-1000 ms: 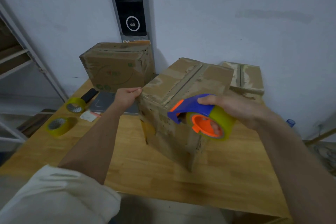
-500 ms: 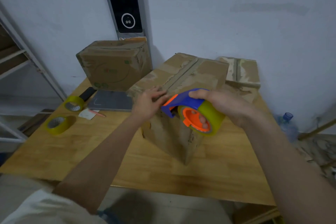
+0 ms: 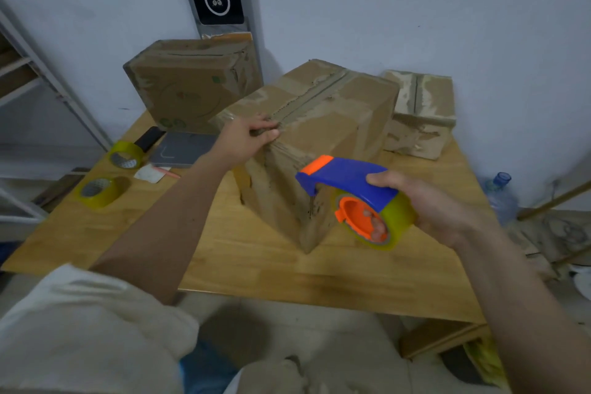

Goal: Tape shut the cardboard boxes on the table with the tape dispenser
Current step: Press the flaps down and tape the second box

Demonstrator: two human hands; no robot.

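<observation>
A worn cardboard box stands in the middle of the wooden table, its top seam running away from me. My left hand presses on the near top edge of this box at the seam's end. My right hand holds a blue and orange tape dispenser with a yellowish tape roll, in the air just right of the box's near corner, apart from it. A second box stands at the back left, and a lower third box at the back right.
Two loose tape rolls lie at the table's left edge. A grey flat device, a black object and a small paper scrap lie beside them. A water bottle stands on the floor to the right. Metal shelving is at the left.
My left hand moved from the box's left corner to the near end of the top seam. My right hand drew the dispenser back from the box, down and to the right.
</observation>
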